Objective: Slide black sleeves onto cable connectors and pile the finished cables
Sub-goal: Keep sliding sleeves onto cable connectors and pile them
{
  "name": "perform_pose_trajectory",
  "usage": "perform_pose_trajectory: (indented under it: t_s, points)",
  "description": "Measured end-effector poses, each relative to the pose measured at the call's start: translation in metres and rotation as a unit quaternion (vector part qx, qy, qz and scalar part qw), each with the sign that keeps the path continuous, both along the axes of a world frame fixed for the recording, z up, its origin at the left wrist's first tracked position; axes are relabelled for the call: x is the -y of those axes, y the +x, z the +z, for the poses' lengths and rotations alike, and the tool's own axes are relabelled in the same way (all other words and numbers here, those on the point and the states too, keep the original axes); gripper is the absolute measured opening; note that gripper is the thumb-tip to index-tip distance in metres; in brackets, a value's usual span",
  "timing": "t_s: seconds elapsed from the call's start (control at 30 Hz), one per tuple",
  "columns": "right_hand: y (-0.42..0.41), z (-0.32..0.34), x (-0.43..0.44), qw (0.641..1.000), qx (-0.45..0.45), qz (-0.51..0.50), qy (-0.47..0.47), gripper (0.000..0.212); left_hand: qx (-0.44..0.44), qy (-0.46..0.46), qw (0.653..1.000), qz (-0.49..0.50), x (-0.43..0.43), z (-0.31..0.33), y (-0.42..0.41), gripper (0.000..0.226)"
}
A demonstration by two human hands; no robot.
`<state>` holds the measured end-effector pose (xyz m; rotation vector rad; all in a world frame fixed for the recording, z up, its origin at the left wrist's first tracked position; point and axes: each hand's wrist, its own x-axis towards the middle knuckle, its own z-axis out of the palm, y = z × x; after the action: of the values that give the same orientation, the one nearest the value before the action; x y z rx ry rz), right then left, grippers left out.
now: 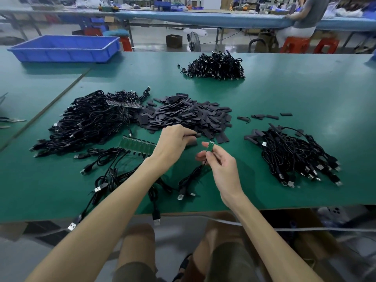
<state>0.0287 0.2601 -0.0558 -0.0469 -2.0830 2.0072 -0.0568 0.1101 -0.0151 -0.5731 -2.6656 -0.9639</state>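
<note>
My left hand (175, 141) pinches a black sleeve (197, 135) at the near edge of the heap of loose black sleeves (189, 117). Just to its right, my right hand (220, 162) holds a cable by its small green connector board (210, 146), which stands upright; the cable (193, 176) hangs down to the table. Sleeve and board are a short gap apart. A green panel of joined connector boards (138, 144) with cables attached lies left of my hands. A pile of cables (299, 157) lies to the right.
A big tangle of cables (89, 121) covers the left of the green table (284, 94); another cable pile (215, 66) sits farther back. A blue tray (67, 47) stands at the back left. A few stray sleeves (264, 117) lie right of the heap. A person (305, 17) sits at another bench.
</note>
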Motion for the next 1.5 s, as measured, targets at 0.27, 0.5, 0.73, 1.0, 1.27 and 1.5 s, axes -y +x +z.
perform_pose_trajectory:
  t_s: [0.27,0.5,0.73,1.0,1.27,1.5]
  points:
    - [0.001,-0.001,-0.003,0.999,0.007,0.004,-0.037,0.012,0.077,0.17,0.981,-0.056,0.011,-0.009,0.019,0.019]
    - [0.003,0.001,-0.006,0.996,0.001,-0.007,-0.09,0.004,0.014,0.129,0.989,-0.065,0.015,-0.006,0.028,0.015]
    - [0.006,0.004,-0.005,0.996,0.0,-0.014,-0.089,0.008,-0.038,0.087,0.992,-0.084,0.017,-0.004,0.034,0.014]
    - [0.006,0.003,-0.005,0.997,0.006,-0.007,-0.083,0.008,-0.057,0.055,0.993,-0.091,0.02,-0.002,0.039,0.015]
    - [0.005,0.0,-0.004,0.998,0.014,0.025,-0.059,0.008,-0.115,-0.052,0.984,-0.124,0.03,0.01,0.041,0.018]
    - [0.006,0.002,-0.004,0.998,0.014,0.052,-0.025,0.011,-0.101,-0.095,0.974,-0.177,0.036,0.018,0.038,0.021]
